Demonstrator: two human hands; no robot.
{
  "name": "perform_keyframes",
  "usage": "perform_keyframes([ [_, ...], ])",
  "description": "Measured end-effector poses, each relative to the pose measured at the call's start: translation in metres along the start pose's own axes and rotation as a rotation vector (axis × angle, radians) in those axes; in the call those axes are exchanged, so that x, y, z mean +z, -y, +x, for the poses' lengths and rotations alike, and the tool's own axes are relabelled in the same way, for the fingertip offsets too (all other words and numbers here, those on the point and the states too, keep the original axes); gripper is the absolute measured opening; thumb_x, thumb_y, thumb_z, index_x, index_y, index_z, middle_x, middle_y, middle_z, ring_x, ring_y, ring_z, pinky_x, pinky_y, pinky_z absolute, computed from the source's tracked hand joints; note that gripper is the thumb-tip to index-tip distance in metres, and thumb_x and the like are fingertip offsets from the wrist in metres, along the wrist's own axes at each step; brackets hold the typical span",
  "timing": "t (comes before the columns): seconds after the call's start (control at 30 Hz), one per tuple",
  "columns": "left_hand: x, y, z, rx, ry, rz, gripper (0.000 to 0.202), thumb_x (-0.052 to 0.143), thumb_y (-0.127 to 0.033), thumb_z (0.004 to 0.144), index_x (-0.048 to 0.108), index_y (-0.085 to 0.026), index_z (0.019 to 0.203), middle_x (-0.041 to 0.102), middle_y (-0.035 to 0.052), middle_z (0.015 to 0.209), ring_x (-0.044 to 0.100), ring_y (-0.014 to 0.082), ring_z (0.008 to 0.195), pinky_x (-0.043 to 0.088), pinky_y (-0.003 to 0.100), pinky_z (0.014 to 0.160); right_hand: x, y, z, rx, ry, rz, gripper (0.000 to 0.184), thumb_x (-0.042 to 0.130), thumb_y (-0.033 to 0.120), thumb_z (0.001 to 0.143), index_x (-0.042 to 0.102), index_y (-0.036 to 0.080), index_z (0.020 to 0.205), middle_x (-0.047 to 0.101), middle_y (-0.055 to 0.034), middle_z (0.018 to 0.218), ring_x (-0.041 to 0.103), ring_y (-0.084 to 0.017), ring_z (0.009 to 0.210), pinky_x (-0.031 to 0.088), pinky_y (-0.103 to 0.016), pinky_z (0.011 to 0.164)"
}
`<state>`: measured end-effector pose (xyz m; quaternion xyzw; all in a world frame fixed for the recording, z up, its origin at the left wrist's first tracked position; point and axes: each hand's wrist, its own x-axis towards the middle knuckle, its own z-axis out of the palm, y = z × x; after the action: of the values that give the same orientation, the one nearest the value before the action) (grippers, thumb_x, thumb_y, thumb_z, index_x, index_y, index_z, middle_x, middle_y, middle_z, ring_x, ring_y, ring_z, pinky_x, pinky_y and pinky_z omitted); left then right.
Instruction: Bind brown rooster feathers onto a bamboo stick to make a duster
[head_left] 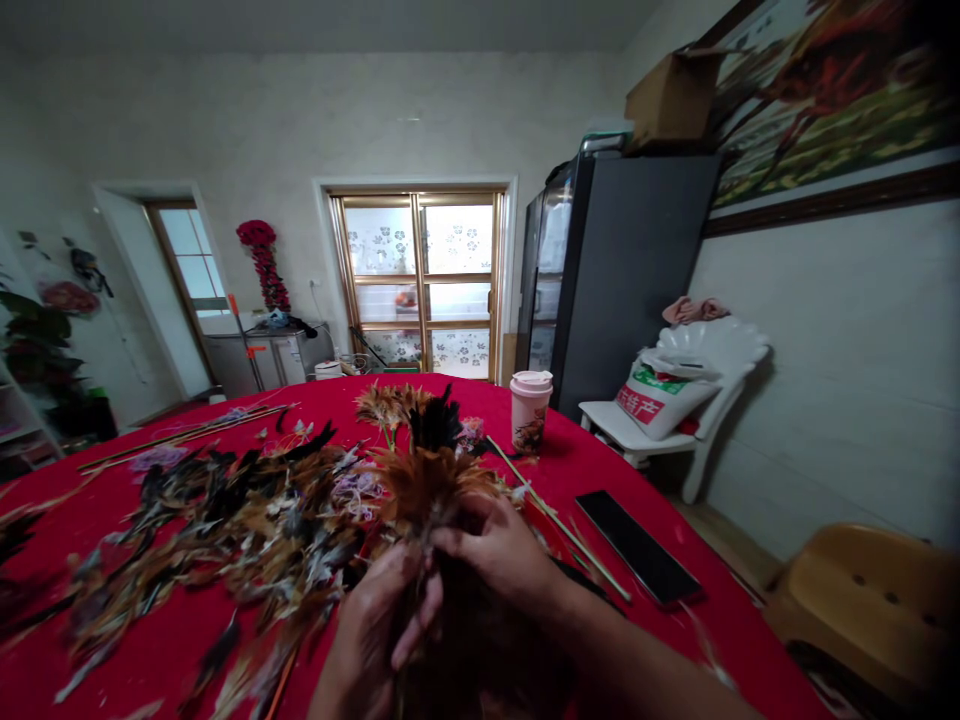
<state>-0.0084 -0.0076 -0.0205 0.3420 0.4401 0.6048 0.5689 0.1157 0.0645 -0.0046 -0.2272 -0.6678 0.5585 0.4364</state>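
Both my hands meet at the near edge of the table around a bundle of brown feathers (427, 485) that fans out upward. My left hand (382, 610) wraps round the lower part of the bundle, where a thin stem seems to run down. With thumb and fingers closed, my right hand (495, 540) pinches the base of the feathers. Behind the bundle, dark feathers (437, 422) stick up. To the left lies a wide heap of loose brown, black and grey feathers (262, 530), close to my left hand.
The round table wears a red cloth (720, 640). A lidded cup (530, 412), a black phone (637, 545) and thin sticks (562, 520) lie or stand to the right. Farther back are another feather bunch (391, 403) and long stalks (187, 435). A white chair (701, 450) holds a sack (660, 395).
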Motion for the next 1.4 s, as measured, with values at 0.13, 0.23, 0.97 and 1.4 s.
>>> perform_keyframes([
  [0.13, 0.001, 0.001, 0.0, -0.003, -0.019, -0.019, 0.03, 0.065, -0.043, 0.07, 0.061, -0.015, 0.061, 0.051, -0.0024, 0.043, 0.028, 0.0045, 0.032, 0.028, 0.018, 0.035, -0.005, 0.0, 0.001, -0.08, -0.018, -0.11, 0.012, 0.065, 0.027, 0.072, 0.062, 0.015, 0.072, 0.061, -0.001, 0.072, 0.055, -0.015, 0.071, 0.045, -0.023, 0.066],
  [0.23, 0.0, 0.001, 0.001, -0.009, 0.004, -0.014, 0.028, 0.064, -0.042, 0.07, 0.063, -0.013, 0.069, 0.056, -0.0005, 0.047, 0.029, 0.0035, 0.031, 0.019, 0.016, 0.032, -0.006, 0.003, 0.0, -0.052, 0.032, -0.107, 0.018, 0.065, 0.032, 0.073, 0.061, 0.014, 0.071, 0.061, -0.0011, 0.069, 0.055, -0.015, 0.069, 0.044, -0.023, 0.064],
  [0.97, -0.01, -0.013, 0.006, 0.059, 0.103, 0.14, 0.029, 0.057, -0.046, 0.075, 0.056, -0.017, 0.072, 0.05, -0.0047, 0.044, 0.036, 0.0066, 0.033, 0.029, 0.018, 0.036, 0.003, 0.006, -0.002, 0.257, 0.308, 0.092, 0.022, 0.06, 0.028, 0.07, 0.059, 0.013, 0.085, 0.052, 0.0026, 0.061, 0.042, -0.007, 0.051, 0.03, -0.017, 0.047],
  [1.4, -0.024, -0.014, 0.013, 0.502, -0.107, 1.07, 0.029, 0.037, -0.035, 0.085, 0.06, -0.019, 0.092, 0.069, 0.0071, 0.077, 0.063, 0.023, 0.074, 0.046, 0.033, 0.067, 0.005, 0.015, -0.008, -0.088, 0.116, -0.283, 0.016, 0.044, 0.019, 0.075, 0.057, 0.015, 0.066, 0.052, 0.0006, 0.065, 0.047, -0.013, 0.066, 0.038, -0.022, 0.064],
])
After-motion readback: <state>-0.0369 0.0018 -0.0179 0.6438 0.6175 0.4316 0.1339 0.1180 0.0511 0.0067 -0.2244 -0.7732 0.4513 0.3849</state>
